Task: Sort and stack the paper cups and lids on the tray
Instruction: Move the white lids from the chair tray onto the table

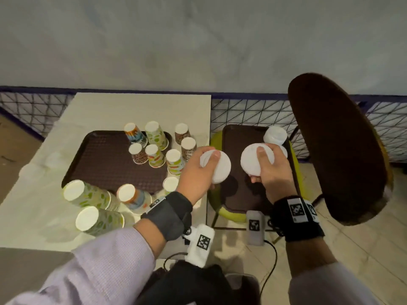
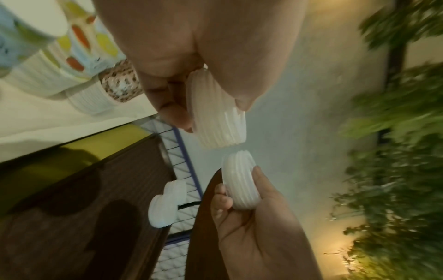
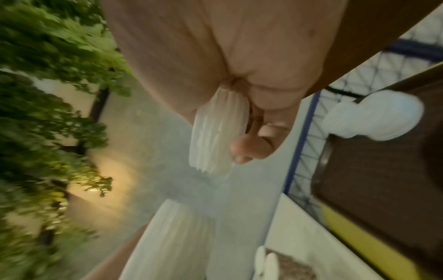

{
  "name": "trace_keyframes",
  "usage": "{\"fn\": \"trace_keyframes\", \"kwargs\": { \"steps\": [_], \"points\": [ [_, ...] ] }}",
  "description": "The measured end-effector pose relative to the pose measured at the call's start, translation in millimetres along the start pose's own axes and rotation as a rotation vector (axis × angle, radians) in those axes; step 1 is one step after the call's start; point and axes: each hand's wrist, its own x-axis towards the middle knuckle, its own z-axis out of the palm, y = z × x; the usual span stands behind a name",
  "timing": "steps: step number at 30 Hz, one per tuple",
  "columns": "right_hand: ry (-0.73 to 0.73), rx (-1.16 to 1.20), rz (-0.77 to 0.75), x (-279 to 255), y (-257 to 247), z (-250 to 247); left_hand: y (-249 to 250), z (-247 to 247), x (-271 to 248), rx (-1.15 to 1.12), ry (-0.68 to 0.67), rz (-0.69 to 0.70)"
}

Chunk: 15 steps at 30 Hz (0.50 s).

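My left hand [image 1: 213,170] grips a short stack of white lids [image 1: 223,168] between thumb and fingers, over the gap between the table and the stool. Just to its right, my right hand [image 1: 258,165] holds a second stack of white lids [image 1: 248,161] above the brown tray on the stool [image 1: 237,194]. The two stacks are apart. In the left wrist view both show edge-on, mine [image 2: 218,117] above the right hand's [image 2: 239,187]. More lid stacks [image 1: 275,135] stand at that tray's far right corner. Several upside-down patterned cups [image 1: 155,135] stand on and around the table's brown tray [image 1: 105,164].
A dark brown chair back [image 1: 337,146] rises close on the right of the stool [image 1: 220,208]. A wire fence [image 1: 253,113] runs behind the table and stool. A small grey device with a cable [image 1: 255,225] sits on the floor by the stool.
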Motion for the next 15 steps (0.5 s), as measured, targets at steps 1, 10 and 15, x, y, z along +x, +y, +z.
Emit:
{"fn": "trace_keyframes", "kwargs": {
  "steps": [1, 10, 15],
  "points": [
    [-0.024, 0.035, 0.012, -7.5, -13.0, 8.1, 7.3, -13.7, -8.6, -0.010, 0.008, 0.019],
    [-0.343, 0.177, -0.068, -100.2, -92.2, 96.2, 44.5, -145.4, -85.4, -0.025, 0.149, 0.138],
    [-0.434, 0.135, -0.073, -150.4, -120.3, 159.7, 38.7, -225.8, -121.9, -0.057, 0.186, 0.151]
  ]
}}
